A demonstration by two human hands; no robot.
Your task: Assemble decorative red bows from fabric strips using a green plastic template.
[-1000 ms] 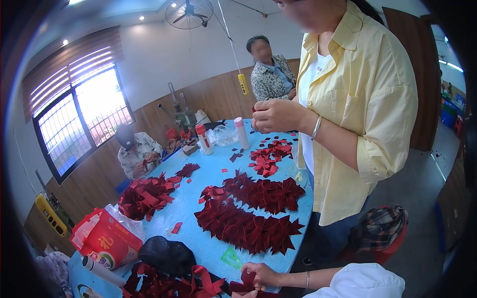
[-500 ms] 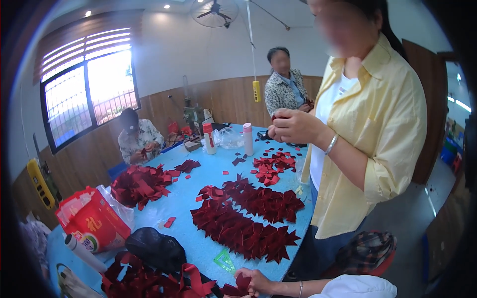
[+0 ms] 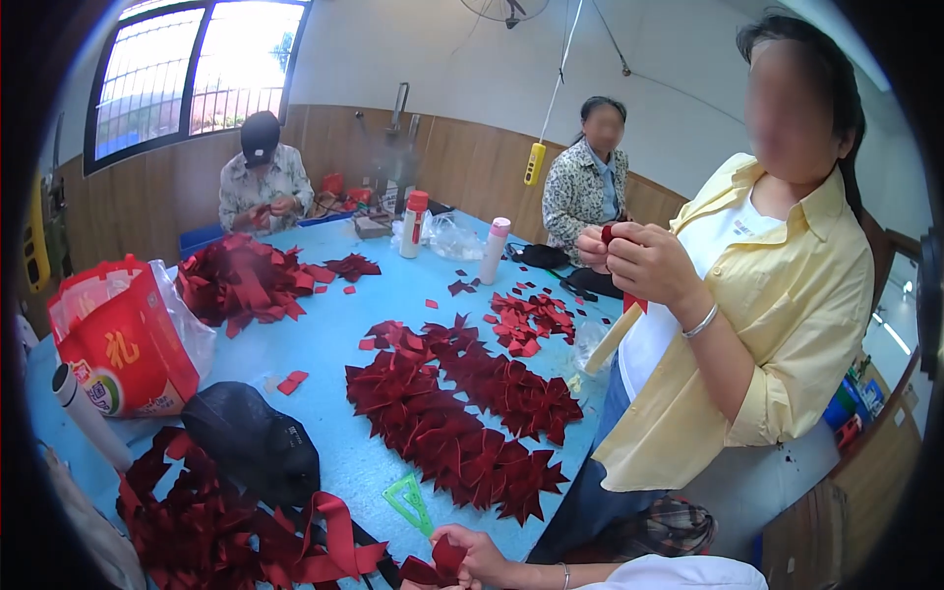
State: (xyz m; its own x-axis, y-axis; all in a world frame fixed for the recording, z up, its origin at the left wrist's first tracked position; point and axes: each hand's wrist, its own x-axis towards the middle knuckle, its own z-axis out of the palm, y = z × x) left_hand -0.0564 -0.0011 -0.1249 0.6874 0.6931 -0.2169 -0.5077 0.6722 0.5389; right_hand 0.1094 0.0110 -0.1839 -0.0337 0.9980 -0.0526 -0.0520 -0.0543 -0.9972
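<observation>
Right hand point(image 3: 477, 559): apparently pinching a folded red ribbon piece point(image 3: 438, 565); left hand's grip cannot be told.
Counter point(image 3: 324, 344): smooth blue top, pointed satin ribbon bows point(image 3: 447, 423) in rows.

Only one of the wearer's hands point(image 3: 479, 557) showed, at the lower edge. Which hand it was could not be told. Its forearm, in a white sleeve with a thin wrist bangle, entered from the lower right. The fingers were curled and pinched shut.

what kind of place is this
Probably a small craft workshop where people fold ribbon by hand. A blue table holds rows of folded red ribbon pieces and a heap of loose ribbon, and several people around it work small red pieces in their hands.
</observation>
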